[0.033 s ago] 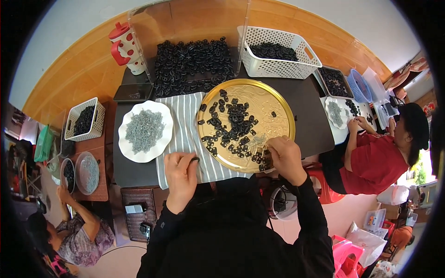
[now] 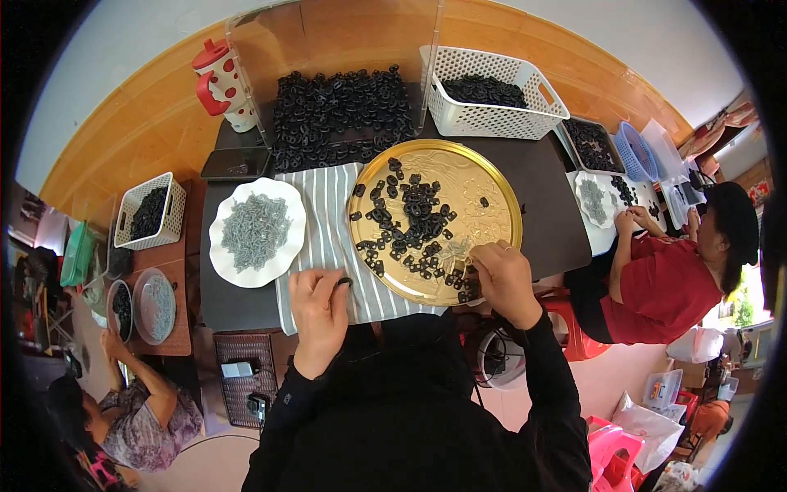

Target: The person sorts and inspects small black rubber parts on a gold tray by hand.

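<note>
My left hand (image 2: 318,316) rests over the grey-and-white striped cloth (image 2: 324,197), closed with a small black oval part (image 2: 344,281) pinched between thumb and finger. At the right front of the round gold tray (image 2: 500,193), my right hand (image 2: 506,279) has its fingertips pressed together beside a few small clear pieces (image 2: 457,248). What those fingertips hold, if anything, is too small to make out. Many small black parts (image 2: 422,209) lie scattered and heaped on the tray. Left of the cloth, a white scalloped plate (image 2: 220,246) carries a pile of small greyish clear pieces (image 2: 256,230).
Behind the tray, a clear-walled bin (image 2: 369,37) holds black parts, beside a white perforated basket (image 2: 492,123) of more. A dark phone-like slab (image 2: 235,163) and a dotted tumbler (image 2: 229,86) stand at back left. One person (image 2: 672,283) works at right, another (image 2: 147,422) at left.
</note>
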The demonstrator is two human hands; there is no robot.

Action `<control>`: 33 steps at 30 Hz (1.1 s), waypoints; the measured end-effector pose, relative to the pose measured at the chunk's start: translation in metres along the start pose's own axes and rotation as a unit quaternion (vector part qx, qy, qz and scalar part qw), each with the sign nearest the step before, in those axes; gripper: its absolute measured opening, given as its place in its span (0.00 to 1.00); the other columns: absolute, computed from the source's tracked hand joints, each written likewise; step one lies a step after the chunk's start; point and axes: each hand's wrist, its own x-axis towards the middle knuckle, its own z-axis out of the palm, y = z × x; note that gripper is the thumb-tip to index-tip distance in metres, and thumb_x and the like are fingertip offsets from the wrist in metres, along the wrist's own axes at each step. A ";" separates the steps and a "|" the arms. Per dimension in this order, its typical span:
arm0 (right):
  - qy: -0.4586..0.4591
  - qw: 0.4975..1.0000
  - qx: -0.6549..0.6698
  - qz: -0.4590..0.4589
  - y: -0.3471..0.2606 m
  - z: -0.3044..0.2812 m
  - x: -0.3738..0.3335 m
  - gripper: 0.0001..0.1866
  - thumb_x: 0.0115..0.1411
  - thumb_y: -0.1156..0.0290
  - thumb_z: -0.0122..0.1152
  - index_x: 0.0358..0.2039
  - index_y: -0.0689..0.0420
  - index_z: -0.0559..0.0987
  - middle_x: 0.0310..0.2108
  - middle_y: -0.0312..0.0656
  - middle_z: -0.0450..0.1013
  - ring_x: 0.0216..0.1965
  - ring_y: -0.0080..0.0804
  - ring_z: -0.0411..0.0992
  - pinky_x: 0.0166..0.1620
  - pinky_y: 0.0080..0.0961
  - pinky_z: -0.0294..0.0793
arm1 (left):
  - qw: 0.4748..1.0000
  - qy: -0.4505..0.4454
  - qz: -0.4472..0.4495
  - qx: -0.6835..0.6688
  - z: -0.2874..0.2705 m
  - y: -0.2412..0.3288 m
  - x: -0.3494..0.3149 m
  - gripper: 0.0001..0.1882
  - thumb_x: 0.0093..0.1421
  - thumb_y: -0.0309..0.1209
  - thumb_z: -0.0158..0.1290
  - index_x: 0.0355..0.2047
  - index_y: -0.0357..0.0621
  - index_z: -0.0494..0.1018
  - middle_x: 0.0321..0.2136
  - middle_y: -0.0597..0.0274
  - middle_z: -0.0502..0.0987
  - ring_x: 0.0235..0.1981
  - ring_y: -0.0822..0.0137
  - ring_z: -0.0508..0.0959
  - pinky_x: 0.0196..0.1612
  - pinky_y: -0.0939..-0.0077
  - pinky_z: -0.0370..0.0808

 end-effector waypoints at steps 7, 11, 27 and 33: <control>-0.088 0.977 -0.137 -0.135 -0.013 0.002 0.005 0.05 0.44 0.76 0.54 0.25 0.58 0.72 0.23 0.42 0.69 0.30 0.39 0.70 0.34 0.33 0.68 | 0.999 -0.006 0.030 -0.045 -0.001 0.016 -0.001 0.10 0.49 0.19 0.55 0.34 0.35 0.75 0.30 0.55 0.70 0.34 0.55 0.68 0.37 0.66 0.67; -0.105 0.968 -0.157 -0.165 -0.012 0.004 0.008 0.04 0.44 0.75 0.55 0.24 0.57 0.71 0.24 0.43 0.68 0.30 0.39 0.70 0.34 0.32 0.68 | 0.992 -0.055 0.070 -0.093 0.011 0.039 0.007 0.09 0.47 0.18 0.56 0.32 0.35 0.75 0.28 0.56 0.71 0.34 0.54 0.69 0.36 0.65 0.68; 0.121 0.936 0.320 0.080 -0.008 0.009 -0.027 0.04 0.52 0.85 0.55 0.28 0.63 0.72 0.24 0.44 0.67 0.23 0.34 0.67 0.27 0.23 0.65 | 0.968 -0.191 0.159 0.041 0.068 0.058 0.039 0.07 0.43 0.19 0.54 0.25 0.39 0.78 0.24 0.57 0.70 0.32 0.57 0.67 0.35 0.68 0.67; 0.153 0.913 0.360 0.113 -0.017 0.016 -0.031 0.04 0.53 0.86 0.55 0.28 0.64 0.73 0.23 0.42 0.69 0.23 0.26 0.67 0.27 0.19 0.65 | 0.958 -0.233 0.159 0.056 0.065 0.061 0.042 0.07 0.43 0.19 0.55 0.26 0.38 0.77 0.25 0.56 0.70 0.32 0.56 0.67 0.36 0.68 0.67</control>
